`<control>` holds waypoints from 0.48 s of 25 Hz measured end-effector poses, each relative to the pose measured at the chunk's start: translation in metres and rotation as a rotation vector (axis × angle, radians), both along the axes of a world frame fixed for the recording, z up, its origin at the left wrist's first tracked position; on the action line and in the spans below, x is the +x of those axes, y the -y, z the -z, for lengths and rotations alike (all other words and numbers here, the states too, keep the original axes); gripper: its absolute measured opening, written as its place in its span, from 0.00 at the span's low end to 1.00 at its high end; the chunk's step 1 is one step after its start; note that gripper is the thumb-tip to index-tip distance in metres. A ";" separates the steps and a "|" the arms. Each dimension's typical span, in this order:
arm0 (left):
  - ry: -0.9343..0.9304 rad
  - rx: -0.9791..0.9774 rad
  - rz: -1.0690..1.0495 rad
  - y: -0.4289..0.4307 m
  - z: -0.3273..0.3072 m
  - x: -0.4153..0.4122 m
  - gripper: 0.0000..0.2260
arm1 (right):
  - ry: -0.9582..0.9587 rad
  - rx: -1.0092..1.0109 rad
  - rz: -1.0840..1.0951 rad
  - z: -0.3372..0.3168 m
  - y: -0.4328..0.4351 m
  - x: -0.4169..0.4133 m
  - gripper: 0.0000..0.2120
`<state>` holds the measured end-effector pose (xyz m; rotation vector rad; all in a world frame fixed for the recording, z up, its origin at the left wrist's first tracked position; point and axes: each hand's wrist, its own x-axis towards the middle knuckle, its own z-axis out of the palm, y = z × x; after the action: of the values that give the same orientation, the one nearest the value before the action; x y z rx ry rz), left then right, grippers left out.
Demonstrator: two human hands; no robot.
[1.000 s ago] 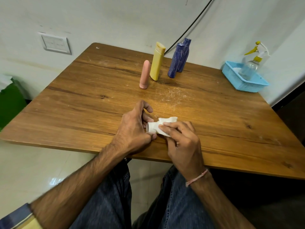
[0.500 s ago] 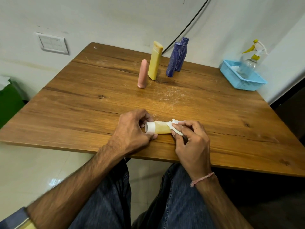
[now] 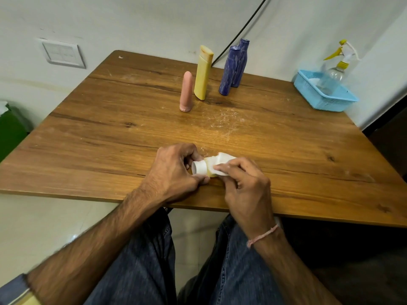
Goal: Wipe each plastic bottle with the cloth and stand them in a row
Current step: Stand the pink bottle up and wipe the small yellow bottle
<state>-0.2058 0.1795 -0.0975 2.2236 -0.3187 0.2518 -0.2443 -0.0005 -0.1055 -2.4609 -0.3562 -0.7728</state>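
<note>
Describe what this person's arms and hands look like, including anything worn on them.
Both forearms are bare. The left hand and right hand carry no gloves, rings or watch that show. A thin pink thread bracelet circles the right wrist. Near the left elbow, a blue sleeve with a yellow edge shows.

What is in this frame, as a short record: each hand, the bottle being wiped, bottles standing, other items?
Left hand: grips the cap end of the white-capped bottle, held sideways
Right hand: holds the white cloth around that bottle's body
Standing in row: pink bottle, yellow bottle, front blue bottle, rear blue bottle
Other: spray bottle in blue basket, wooden table's far right corner
</note>
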 end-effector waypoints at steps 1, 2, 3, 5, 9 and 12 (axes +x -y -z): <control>-0.015 0.008 0.001 0.000 0.000 0.000 0.16 | -0.011 0.013 0.068 0.000 0.014 0.006 0.12; -0.020 0.019 0.005 0.000 0.000 0.001 0.16 | -0.030 0.028 0.131 0.000 0.026 0.011 0.13; -0.015 0.032 0.010 0.001 0.000 0.001 0.17 | -0.042 0.037 0.172 0.000 0.032 0.014 0.14; 0.010 0.054 0.020 0.001 0.001 0.001 0.17 | -0.019 0.039 0.157 -0.001 0.023 0.012 0.13; 0.031 0.033 0.028 0.001 0.004 0.003 0.18 | 0.024 -0.004 -0.048 -0.005 -0.010 0.003 0.10; 0.011 0.029 0.028 0.000 0.002 0.002 0.18 | -0.022 0.010 0.010 -0.007 0.012 0.015 0.10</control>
<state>-0.2037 0.1794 -0.0994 2.2455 -0.3617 0.2452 -0.2289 -0.0123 -0.0989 -2.4622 -0.3312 -0.7496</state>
